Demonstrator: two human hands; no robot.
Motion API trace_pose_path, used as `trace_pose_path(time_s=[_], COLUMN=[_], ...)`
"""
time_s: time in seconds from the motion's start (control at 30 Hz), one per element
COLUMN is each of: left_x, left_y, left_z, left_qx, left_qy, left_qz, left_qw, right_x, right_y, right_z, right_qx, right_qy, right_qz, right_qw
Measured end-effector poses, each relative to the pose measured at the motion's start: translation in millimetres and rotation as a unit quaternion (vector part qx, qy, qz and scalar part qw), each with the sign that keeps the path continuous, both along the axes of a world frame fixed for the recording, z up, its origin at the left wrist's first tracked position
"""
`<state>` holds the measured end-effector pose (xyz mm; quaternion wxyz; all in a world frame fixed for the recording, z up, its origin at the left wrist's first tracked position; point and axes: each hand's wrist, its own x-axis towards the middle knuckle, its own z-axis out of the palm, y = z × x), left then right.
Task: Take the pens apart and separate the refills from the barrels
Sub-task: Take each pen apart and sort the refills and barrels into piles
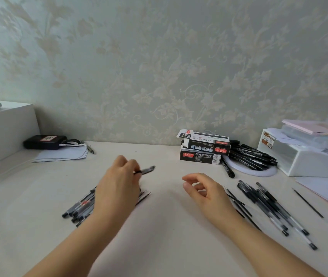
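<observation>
This looks like a home desk or study corner. Pale green wallpaper with a cream floral pattern [159, 66] fills the upper frame, a domestic finish. Below it runs a plain off-white desktop [165, 226]. At right stand a white plastic drawer organiser [309, 158] with a pink paper pad on top [317, 126] and two stacked black-and-white cardboard pen boxes [203, 148]; at far left sits a white box-like shelf [5, 130].

The desk [165, 226] looked matt and smooth; the pens [275, 208] near its right edge were clear, glossy plastic; the boxes [203, 150] printed card.
</observation>
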<state>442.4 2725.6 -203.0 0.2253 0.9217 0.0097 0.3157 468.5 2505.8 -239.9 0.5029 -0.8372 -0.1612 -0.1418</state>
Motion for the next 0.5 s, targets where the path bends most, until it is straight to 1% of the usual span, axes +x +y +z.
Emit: trace_pose_path(time_s=[0.1, 0.17, 0.3, 0.5], left_x=[4.9, 6.8, 9.0, 11.5], left_y=[20.9, 26.0, 28.2, 29.1], left_z=[-0.7, -3.0, -7.9, -12.0], left_qx=[0.016, 0.03, 0.038, 0.061], left_qy=[0.058, 0.094, 0.128, 0.14], left_qz=[0.08, 0.107, 0.107, 0.123], left_qw=[0.995, 0.989, 0.985, 0.981], right_x=[-1.1, -1.1, 0.0, -0.2], right_y=[0.2, 0.7, 0.0, 0.8], right_z=[-0.4, -0.8, -1.0, -2.2], right_qx=[-0.013, -0.017, -0.019, -0.022], right_qy=[-0.001, -0.003, -0.005, -0.009], right_qz=[0.007, 0.01, 0.009, 0.01], right_qw=[1.0, 1.0, 1.0, 1.0])
